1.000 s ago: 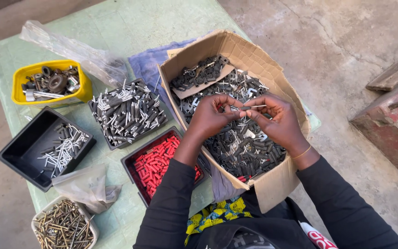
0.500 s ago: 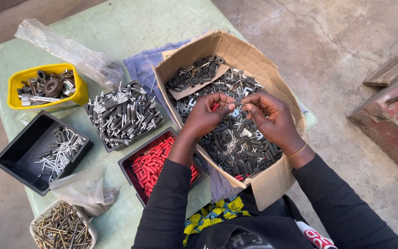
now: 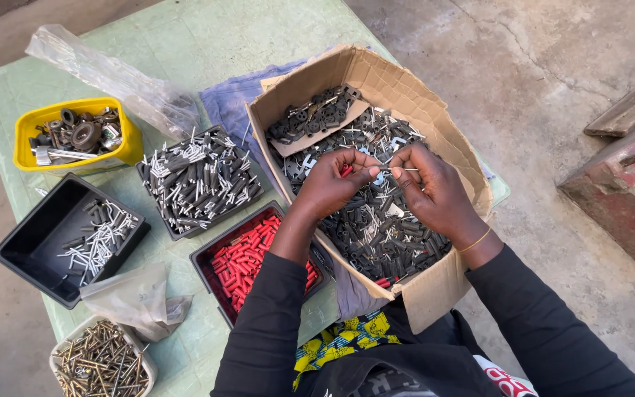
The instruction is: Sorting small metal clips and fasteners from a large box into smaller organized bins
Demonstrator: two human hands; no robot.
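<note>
Both my hands hover over an open cardboard box [image 3: 446, 283] filled with small black sleeves and metal brackets. My left hand [image 3: 336, 184] pinches a small red plastic plug between thumb and fingers. My right hand [image 3: 431, 187] pinches a thin metal pin [image 3: 398, 170] whose tip points toward the left hand. The fingertips of the two hands nearly meet above the box's middle. A cardboard flap inside the box carries a separate heap of black parts [image 3: 310, 117].
On the green table [image 3: 185, 44] stand a black tray of red plugs [image 3: 240, 261], a tray of grey sleeved pins [image 3: 196, 180], a black tray with a few pins [image 3: 67, 235], a yellow tub of rings [image 3: 75, 136], a bowl of screws [image 3: 101, 364], and plastic bags.
My hands have stayed over the box, shifting slightly; the fingertips have drawn closer together around the small parts. The view has drifted a little.
</note>
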